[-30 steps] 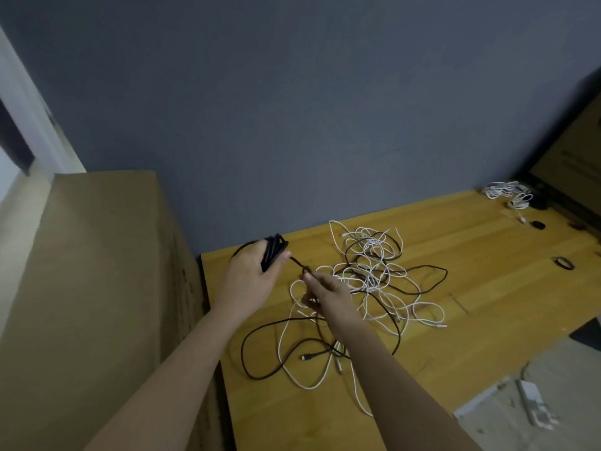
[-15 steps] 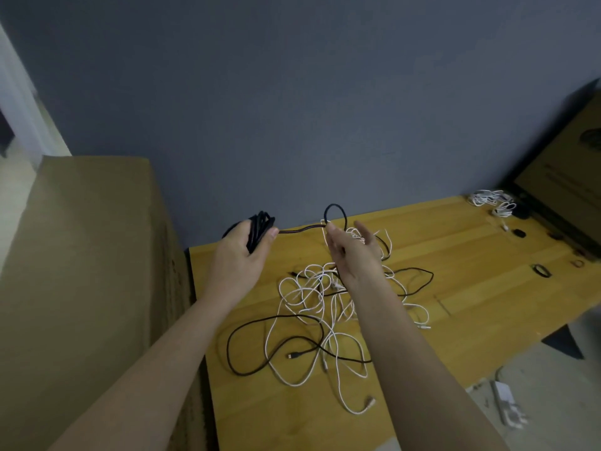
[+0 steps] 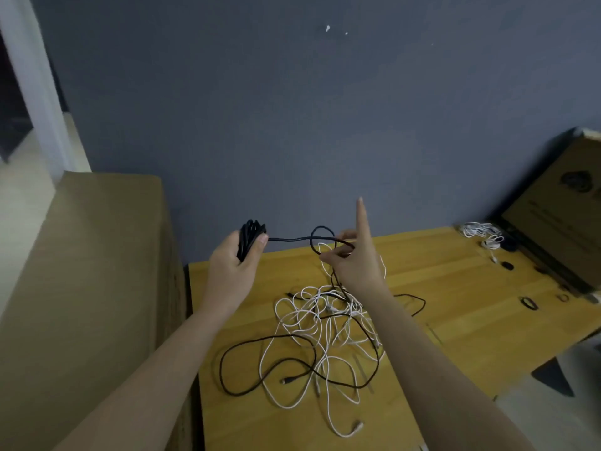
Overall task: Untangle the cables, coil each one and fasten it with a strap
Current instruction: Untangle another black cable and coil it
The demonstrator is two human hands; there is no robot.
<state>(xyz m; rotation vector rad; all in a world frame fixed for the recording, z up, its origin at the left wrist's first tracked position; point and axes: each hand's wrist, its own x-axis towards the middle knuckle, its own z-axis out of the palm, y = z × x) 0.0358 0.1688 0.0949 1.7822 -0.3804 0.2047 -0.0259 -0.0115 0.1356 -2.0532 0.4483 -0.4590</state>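
Black rubber-sheathed cable [image 3: 292,238]: my left hand [image 3: 232,268] clamps its finished coil to keep the turns together, while my right hand [image 3: 353,265] pinches the next loop, forefinger straight, above the tangled white cables [image 3: 322,323] on the wooden desk [image 3: 455,288], six o'clock of my hands.

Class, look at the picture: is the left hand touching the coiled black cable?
Touching. The head view shows the left hand gripping the black coil, thumb pressed against its strands.

The table [image 3: 455,288] is smooth yellow wood, the black cable [image 3: 250,236] matt, perhaps rubber-sheathed, the wall [image 3: 292,125] matt grey.
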